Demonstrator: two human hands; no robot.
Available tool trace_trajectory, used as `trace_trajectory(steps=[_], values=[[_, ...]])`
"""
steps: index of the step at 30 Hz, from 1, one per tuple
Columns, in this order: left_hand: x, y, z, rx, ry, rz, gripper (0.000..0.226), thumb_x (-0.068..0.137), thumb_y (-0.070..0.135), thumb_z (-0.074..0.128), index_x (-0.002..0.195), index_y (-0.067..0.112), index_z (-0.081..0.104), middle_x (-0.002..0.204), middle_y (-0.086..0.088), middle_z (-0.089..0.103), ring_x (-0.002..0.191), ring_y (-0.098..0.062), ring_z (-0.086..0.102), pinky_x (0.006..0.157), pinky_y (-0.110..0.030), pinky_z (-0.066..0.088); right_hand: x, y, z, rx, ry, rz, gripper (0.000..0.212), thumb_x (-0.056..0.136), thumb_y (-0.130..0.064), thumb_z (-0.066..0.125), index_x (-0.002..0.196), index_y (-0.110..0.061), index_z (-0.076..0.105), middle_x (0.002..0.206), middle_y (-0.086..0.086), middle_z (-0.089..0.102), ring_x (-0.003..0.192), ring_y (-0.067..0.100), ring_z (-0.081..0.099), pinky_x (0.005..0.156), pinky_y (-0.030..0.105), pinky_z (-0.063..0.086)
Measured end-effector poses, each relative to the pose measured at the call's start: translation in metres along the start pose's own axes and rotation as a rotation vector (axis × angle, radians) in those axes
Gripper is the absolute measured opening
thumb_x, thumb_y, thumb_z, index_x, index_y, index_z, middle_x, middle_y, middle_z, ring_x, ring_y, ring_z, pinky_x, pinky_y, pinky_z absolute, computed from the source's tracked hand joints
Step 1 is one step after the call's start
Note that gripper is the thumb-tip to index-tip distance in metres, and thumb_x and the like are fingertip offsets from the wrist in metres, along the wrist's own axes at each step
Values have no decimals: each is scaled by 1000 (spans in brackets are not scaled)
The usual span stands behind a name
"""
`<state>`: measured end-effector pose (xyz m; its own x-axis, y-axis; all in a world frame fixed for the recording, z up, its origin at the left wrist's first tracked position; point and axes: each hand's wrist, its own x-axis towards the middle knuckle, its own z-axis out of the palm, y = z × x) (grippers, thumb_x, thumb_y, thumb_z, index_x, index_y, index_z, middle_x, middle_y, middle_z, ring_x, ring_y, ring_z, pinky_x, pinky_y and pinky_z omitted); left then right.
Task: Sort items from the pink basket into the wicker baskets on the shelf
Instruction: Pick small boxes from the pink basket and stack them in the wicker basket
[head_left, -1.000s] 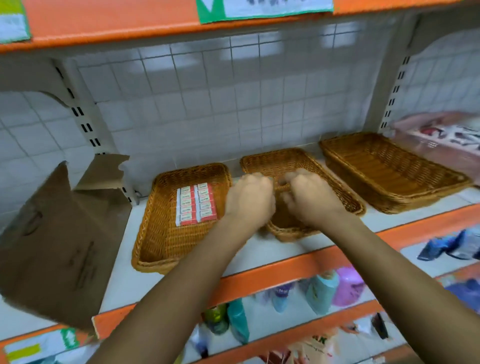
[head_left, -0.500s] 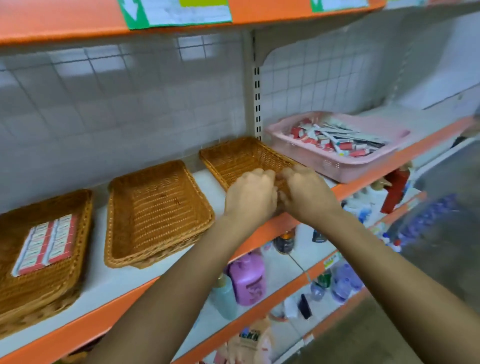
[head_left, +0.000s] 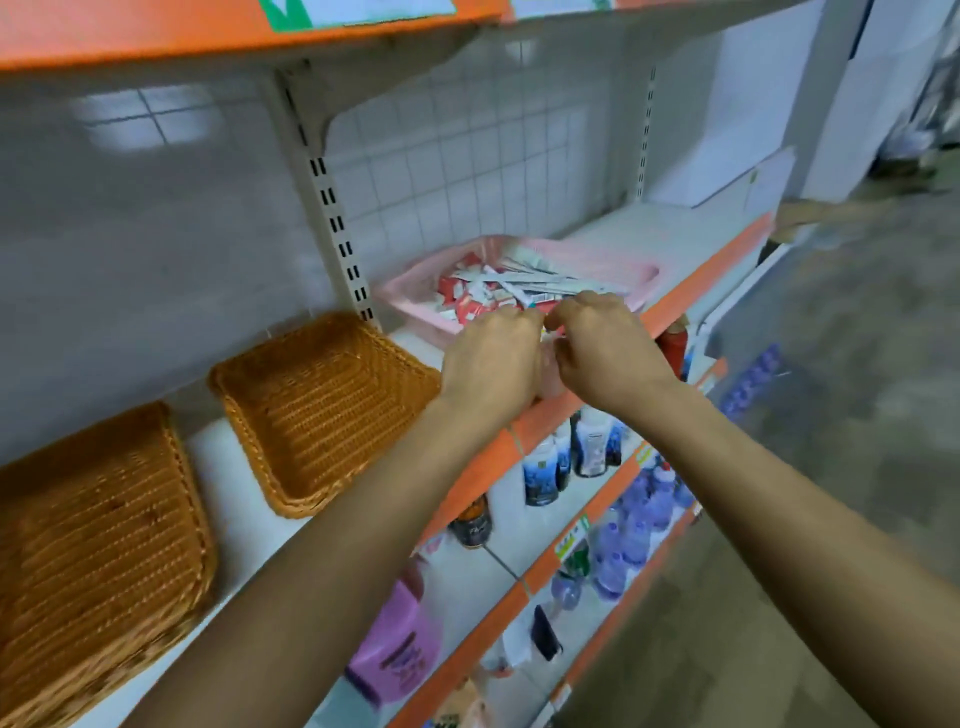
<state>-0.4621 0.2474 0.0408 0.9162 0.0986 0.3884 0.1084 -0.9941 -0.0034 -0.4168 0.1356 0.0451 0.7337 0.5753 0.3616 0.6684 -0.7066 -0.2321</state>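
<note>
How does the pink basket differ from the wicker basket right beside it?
The pink basket is pale pink; the wicker basket is brown and woven. The pink basket holds a heap of red-and-white packets; the wicker basket is empty. Both sit on the same white shelf.

Left hand (head_left: 491, 364) and right hand (head_left: 608, 353) crowd together over the pink basket's (head_left: 410, 312) near rim, so the front way in is blocked; packets (head_left: 498, 291) heap up inside; clear air above them, under the top shelf (head_left: 208, 36); post (head_left: 332, 223) just left; right wicker basket (head_left: 322, 405) and left wicker basket (head_left: 93, 545), 2 open tops, bare strip between; bare shelf (head_left: 670, 234) beyond.
</note>
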Motion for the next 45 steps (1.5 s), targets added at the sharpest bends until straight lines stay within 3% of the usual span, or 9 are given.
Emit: trace_trajectory(steps=[4, 11, 14, 19, 27, 34, 38, 42, 45], values=[[43, -1, 18, -81, -52, -3, 38, 89, 15, 50, 125, 21, 57, 120, -8, 60, 114, -30, 53, 85, -40, 44, 35, 30, 10, -54, -14, 20, 38, 79, -2, 55, 117, -7, 61, 117, 17, 58, 109, 35, 49, 91, 39, 42], [109, -18, 53, -73, -181, -55, 31, 81, 14, 60, 112, 18, 65, 111, -9, 63, 106, -30, 57, 78, -36, 46, 99, 68, 27, -121, -146, 61, 23, 81, -16, 65, 103, -11, 65, 106, 13, 63, 100, 31, 57, 77, 33, 46], [129, -22, 66, -82, -277, -61, 28, 80, 17, 64, 108, 19, 67, 104, -9, 65, 100, -30, 59, 72, -33, 47, 119, 76, 30, -97, -209, 46, 26, 83, -14, 62, 109, -13, 65, 113, 13, 64, 105, 30, 56, 81, 34, 46], [148, -23, 82, -188, -429, -65, 28, 80, 32, 69, 105, 19, 71, 104, -8, 67, 97, -30, 62, 83, -40, 52, 138, 85, 33, -46, -339, 16, 32, 81, -15, 62, 113, -16, 65, 114, 14, 64, 104, 31, 58, 81, 35, 47], [162, -23, 88, -363, -598, -65, 37, 73, 26, 79, 104, 9, 68, 101, -5, 70, 95, -20, 63, 85, -34, 51, 172, 100, 45, -89, -450, -167, 28, 83, -19, 60, 110, -17, 69, 109, 9, 68, 100, 29, 61, 83, 33, 49], [160, -30, 85, -479, -564, -168, 34, 73, 19, 80, 105, 19, 69, 92, 10, 62, 90, -10, 60, 73, -16, 43, 197, 108, 51, -146, -540, -335, 29, 82, -15, 59, 109, -19, 68, 108, 7, 66, 102, 28, 60, 86, 35, 48], [156, -42, 79, -397, -503, -240, 25, 77, 21, 77, 101, 26, 72, 83, 17, 60, 74, 0, 55, 60, -6, 36, 202, 108, 60, -101, -540, -385, 25, 84, -30, 63, 109, -25, 67, 113, 7, 61, 106, 26, 57, 88, 33, 44], [153, -49, 77, -418, -469, -353, 12, 85, 26, 69, 89, 15, 74, 77, 2, 67, 70, -9, 58, 68, -23, 44, 202, 108, 68, -228, -590, -376, 50, 76, -41, 73, 118, -19, 57, 126, 12, 43, 113, 29, 48, 88, 33, 40], [149, -49, 79, -394, -432, -432, 36, 95, 34, 53, 76, 6, 65, 63, -2, 60, 59, -13, 54, 56, -19, 38, 202, 105, 72, -280, -604, -359, 52, 73, -36, 77, 116, -16, 55, 125, 11, 39, 114, 30, 43, 83, 36, 41]])
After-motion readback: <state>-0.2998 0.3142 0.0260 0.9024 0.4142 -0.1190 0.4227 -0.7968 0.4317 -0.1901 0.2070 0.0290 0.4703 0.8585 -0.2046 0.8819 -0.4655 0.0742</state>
